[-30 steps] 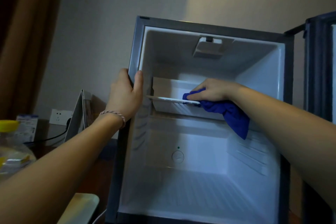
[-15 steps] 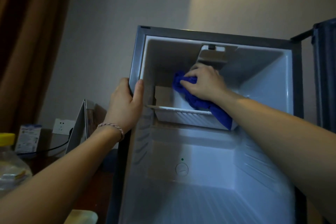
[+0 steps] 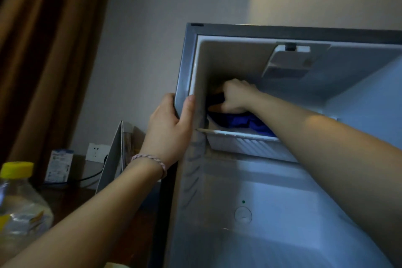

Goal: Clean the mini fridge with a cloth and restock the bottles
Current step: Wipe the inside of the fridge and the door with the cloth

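The mini fridge [image 3: 185, 67] stands open in front of me, its white inside bare. My left hand [image 3: 168, 128] grips the fridge's left front edge, thumb on the inner lip. My right hand [image 3: 236, 95] reaches deep into the upper left corner above the small white shelf tray [image 3: 245, 141] and holds the blue cloth [image 3: 241, 123] against the back wall; much of the cloth is in shadow under the hand. A clear bottle with a yellow cap [image 3: 17, 200] stands at the lower left, outside the fridge.
A dark wooden tabletop [image 3: 65, 200] left of the fridge carries a small white carton [image 3: 58, 165] and a leaning grey panel [image 3: 113, 159]. A wall socket [image 3: 95, 152] with a black cable sits behind. A brown curtain [image 3: 43, 50] hangs at the left.
My right hand moved the blue cloth from the shelf tray's front edge up and leftward into the back upper left corner. The view shifted left and closer. My left hand kept its grip.
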A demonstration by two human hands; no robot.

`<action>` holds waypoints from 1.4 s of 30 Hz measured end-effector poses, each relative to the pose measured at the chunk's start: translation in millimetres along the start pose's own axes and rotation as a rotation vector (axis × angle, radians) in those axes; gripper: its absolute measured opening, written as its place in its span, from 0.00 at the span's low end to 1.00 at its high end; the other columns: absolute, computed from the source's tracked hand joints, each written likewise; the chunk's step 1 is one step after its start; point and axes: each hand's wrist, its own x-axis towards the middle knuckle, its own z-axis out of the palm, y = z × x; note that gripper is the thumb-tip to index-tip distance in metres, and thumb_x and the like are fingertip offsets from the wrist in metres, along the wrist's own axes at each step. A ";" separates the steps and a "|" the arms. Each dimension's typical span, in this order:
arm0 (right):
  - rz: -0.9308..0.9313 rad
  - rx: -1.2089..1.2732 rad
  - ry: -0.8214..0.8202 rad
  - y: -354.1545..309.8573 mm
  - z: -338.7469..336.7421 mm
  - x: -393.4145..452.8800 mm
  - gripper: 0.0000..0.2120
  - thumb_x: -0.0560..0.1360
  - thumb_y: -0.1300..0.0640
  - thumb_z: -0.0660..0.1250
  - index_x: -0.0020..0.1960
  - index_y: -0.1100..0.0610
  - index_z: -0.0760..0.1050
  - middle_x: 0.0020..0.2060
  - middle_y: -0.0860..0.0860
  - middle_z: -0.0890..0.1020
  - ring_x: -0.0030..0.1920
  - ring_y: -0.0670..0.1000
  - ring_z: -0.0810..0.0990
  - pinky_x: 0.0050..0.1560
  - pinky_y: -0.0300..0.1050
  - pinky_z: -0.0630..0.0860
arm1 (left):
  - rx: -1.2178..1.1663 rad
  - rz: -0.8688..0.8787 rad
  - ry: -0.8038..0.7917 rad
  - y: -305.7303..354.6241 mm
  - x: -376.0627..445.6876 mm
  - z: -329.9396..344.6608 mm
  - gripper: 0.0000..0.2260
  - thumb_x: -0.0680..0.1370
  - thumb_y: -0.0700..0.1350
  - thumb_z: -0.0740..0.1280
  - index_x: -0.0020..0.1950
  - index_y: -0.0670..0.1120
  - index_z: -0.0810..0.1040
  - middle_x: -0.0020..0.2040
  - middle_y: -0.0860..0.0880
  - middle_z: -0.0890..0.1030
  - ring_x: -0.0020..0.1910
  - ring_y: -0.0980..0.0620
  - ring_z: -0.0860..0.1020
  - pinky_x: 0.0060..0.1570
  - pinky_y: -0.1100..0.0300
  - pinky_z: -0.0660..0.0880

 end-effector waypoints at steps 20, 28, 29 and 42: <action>0.333 0.051 -0.133 146.0 -18.1 -85.6 0.18 0.72 0.34 0.69 0.55 0.44 0.82 0.55 0.51 0.83 0.55 0.57 0.78 0.61 0.52 0.75 | 0.090 0.010 -0.014 -2.4 2.4 -3.6 0.14 0.83 0.56 0.57 0.50 0.47 0.72 0.37 0.54 0.74 0.34 0.59 0.72 0.29 0.75 0.66; 0.250 -0.014 -0.113 115.7 -18.7 -74.8 0.25 0.70 0.31 0.68 0.62 0.42 0.80 0.62 0.49 0.81 0.61 0.58 0.77 0.59 0.51 0.74 | 0.066 -0.019 0.033 -4.4 0.4 5.4 0.15 0.83 0.58 0.56 0.48 0.47 0.70 0.37 0.52 0.74 0.34 0.57 0.72 0.29 0.63 0.63; 0.216 -0.011 -0.100 103.5 -17.3 -70.9 0.26 0.69 0.30 0.68 0.62 0.41 0.79 0.61 0.49 0.81 0.60 0.59 0.78 0.60 0.52 0.74 | 0.063 -0.017 0.031 -5.4 0.7 5.8 0.15 0.83 0.58 0.56 0.49 0.47 0.70 0.38 0.52 0.74 0.34 0.56 0.73 0.30 0.61 0.64; 0.016 0.034 -0.005 4.3 5.1 3.5 0.29 0.68 0.32 0.72 0.64 0.45 0.78 0.61 0.54 0.80 0.60 0.61 0.79 0.57 0.52 0.78 | 0.108 -0.002 0.002 -9.0 2.3 1.4 0.17 0.82 0.59 0.56 0.47 0.47 0.72 0.35 0.52 0.74 0.32 0.56 0.72 0.31 0.59 0.65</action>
